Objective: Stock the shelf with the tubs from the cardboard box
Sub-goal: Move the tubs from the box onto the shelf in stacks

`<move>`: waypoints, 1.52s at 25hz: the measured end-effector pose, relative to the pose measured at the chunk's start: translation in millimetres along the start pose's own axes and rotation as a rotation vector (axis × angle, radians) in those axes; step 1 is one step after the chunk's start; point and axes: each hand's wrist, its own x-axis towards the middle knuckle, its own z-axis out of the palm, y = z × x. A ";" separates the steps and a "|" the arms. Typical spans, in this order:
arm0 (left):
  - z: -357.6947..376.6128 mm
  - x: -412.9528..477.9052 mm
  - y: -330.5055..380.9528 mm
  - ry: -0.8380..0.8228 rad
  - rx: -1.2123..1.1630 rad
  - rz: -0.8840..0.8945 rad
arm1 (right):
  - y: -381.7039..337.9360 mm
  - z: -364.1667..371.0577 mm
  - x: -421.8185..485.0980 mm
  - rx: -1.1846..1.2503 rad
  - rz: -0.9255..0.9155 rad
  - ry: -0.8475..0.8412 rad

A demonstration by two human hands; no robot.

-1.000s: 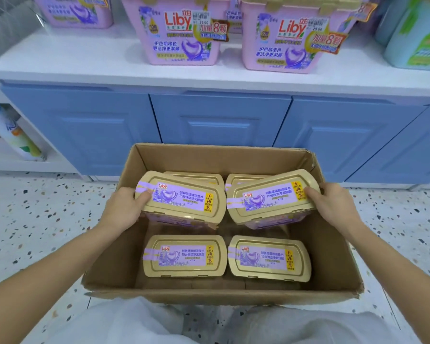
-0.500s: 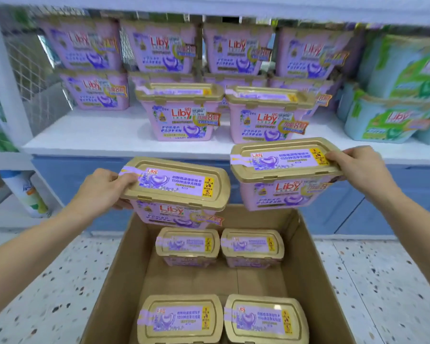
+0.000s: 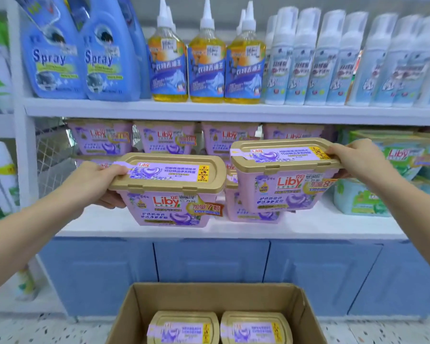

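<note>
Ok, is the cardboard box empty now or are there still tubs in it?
Not empty. Two gold-lidded tubs sit side by side in the cardboard box; its near part is out of frame.

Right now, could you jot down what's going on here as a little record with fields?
place: shop shelving above blue cabinet doors
left hand: holds a purple tub with a gold lid by its left end
right hand: holds a second purple tub by its right end, a bit higher
tubs' position: lifted in front of the white shelf, not yet set down
already on shelf: more purple tubs behind, green tubs to the right
upper shelf: blue spray bottles, yellow bottles
cardboard box: open on the floor, two tubs visible inside
</note>
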 end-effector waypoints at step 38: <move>52.4 77.2 -33.6 0.192 -0.157 0.143 | 60.2 69.9 37.7 0.472 0.018 -0.078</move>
